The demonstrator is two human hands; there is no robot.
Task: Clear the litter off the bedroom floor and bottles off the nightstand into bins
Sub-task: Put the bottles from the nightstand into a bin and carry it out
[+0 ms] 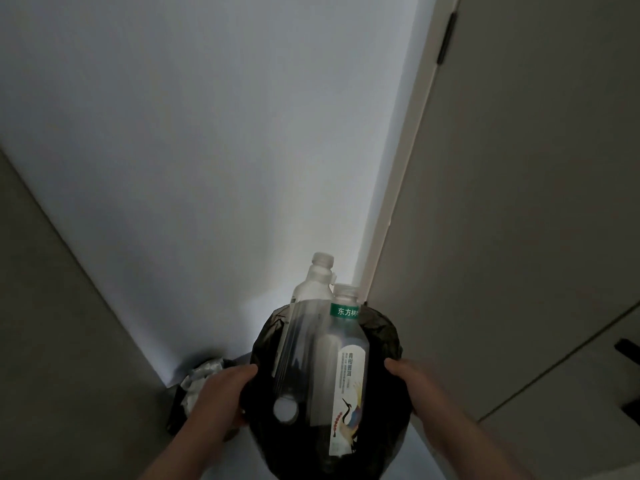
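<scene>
In a dim corner where a pale blue-grey wall [207,150] met a cream door frame [405,174], I saw both bare hands holding a round bin lined with a black plastic bag [384,341] up in front of the camera. The left hand [221,393] gripped the bin's left side, its fingers curled round the rim so that their tips were hidden behind the black liner. The right hand [412,382] gripped the right side — thumb on the rim, the other fingers out of my sight behind the bag.

Three bottles stood out of the bin's mouth. A tall clear plastic bottle with a white cap [313,292] leaned toward the wall and rose highest, its neck well above the rim. Just beside it, on its right and touching it, was a clear plastic tea bottle with a green neck band and a white label printed with a crane [348,368], its uncapped mouth also above the rim. Lower down, on the left inside the bag, I could make out the round white cap of a third clear bottle [285,410]; its body was too dark to follow.

Below and behind the left hand, against the wall, sat a second bin with a dark liner and crumpled white litter [197,382] in it. Grey cabinet panels [519,237] filled the right of the view — a black hinge [446,39] showed near the top, and a dark handle [628,348] at the right edge.
</scene>
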